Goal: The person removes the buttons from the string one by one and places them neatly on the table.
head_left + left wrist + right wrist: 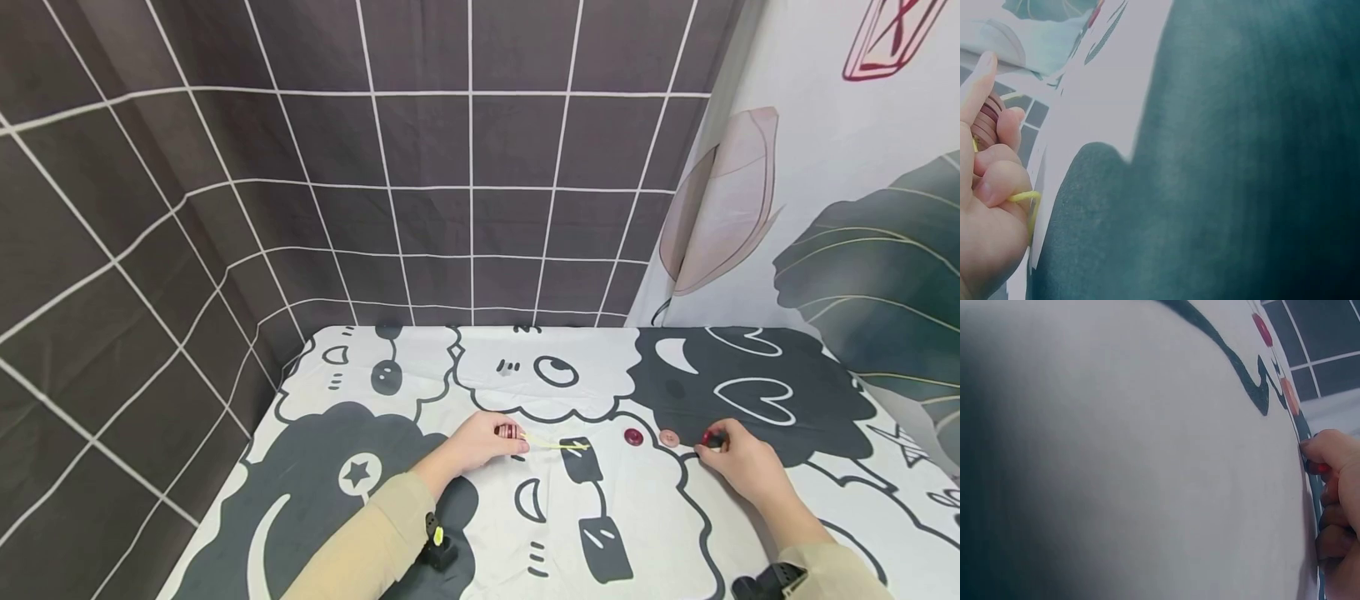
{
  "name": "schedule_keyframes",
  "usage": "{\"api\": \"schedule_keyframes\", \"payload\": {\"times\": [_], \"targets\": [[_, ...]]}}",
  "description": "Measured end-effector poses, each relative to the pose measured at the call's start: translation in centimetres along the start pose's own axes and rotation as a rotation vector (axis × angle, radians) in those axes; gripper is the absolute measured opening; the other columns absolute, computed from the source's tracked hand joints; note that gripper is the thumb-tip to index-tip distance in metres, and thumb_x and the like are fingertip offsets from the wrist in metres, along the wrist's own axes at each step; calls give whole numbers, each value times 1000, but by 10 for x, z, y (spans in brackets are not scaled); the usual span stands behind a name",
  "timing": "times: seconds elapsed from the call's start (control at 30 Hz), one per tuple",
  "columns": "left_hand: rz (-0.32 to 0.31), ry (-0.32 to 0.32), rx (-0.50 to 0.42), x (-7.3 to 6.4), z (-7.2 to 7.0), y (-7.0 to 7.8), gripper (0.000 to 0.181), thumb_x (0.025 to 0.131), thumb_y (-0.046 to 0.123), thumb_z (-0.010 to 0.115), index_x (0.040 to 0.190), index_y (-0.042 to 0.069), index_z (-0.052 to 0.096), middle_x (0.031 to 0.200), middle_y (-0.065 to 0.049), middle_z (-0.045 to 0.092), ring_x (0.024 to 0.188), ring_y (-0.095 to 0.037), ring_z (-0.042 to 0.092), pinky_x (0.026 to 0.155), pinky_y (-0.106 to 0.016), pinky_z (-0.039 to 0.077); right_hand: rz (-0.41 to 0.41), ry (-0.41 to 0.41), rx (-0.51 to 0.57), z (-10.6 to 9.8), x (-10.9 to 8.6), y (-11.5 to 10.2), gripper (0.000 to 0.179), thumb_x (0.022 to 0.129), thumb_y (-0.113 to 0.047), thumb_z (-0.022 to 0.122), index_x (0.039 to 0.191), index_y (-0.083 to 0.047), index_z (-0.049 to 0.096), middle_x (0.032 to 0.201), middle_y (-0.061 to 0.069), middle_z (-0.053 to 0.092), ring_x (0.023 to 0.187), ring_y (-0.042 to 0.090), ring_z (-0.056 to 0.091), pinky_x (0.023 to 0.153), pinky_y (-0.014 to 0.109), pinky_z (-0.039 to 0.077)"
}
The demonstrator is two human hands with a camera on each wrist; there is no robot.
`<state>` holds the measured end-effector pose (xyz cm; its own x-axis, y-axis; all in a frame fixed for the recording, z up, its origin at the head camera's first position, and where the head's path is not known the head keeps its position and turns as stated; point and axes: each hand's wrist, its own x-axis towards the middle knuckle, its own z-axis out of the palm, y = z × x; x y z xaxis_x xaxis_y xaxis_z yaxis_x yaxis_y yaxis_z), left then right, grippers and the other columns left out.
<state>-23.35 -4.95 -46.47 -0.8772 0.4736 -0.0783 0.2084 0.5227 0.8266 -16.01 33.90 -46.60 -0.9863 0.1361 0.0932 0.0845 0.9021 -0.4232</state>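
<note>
The left hand (474,443) grips discs (508,431) and cord (555,445) (yellow, trailing); the right hand (742,465) pinches a red piece (707,437) near two buttons (669,438).

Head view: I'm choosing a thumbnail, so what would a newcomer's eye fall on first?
Probably the bold cartoon cloth across the lower part. Next, likely the yellow cord stretching right from the left fingers, which hold stacked reddish discs. Then a dark red disc and a pink disc, just left of the right fingers.

Black devices (440,552) sit on beige sleeves (367,533).
</note>
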Motion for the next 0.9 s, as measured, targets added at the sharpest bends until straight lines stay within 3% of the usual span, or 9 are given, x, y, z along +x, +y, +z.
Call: {"api": "schedule_keyframes", "payload": {"times": [0.33, 0.9], "targets": [[16, 1, 11, 0, 0, 2, 24, 77, 37, 75, 93, 19, 71, 78, 8, 62, 71, -12, 54, 67, -29, 43, 7, -1, 2, -2, 2, 1, 38, 81, -22, 68, 96, 9, 51, 68, 5, 51, 59, 20, 46, 55, 34, 37], [13, 0, 22, 1, 1, 1, 26, 77, 37, 75, 95, 19, 71, 77, 8, 62, 70, -12, 54, 65, -28, 43, 41, -43, 0, -5, 2, -1, 45, 82, -26, 68, 100, 12, 53, 73, 10, 57, 65, 24, 50, 62, 44, 42]]}}
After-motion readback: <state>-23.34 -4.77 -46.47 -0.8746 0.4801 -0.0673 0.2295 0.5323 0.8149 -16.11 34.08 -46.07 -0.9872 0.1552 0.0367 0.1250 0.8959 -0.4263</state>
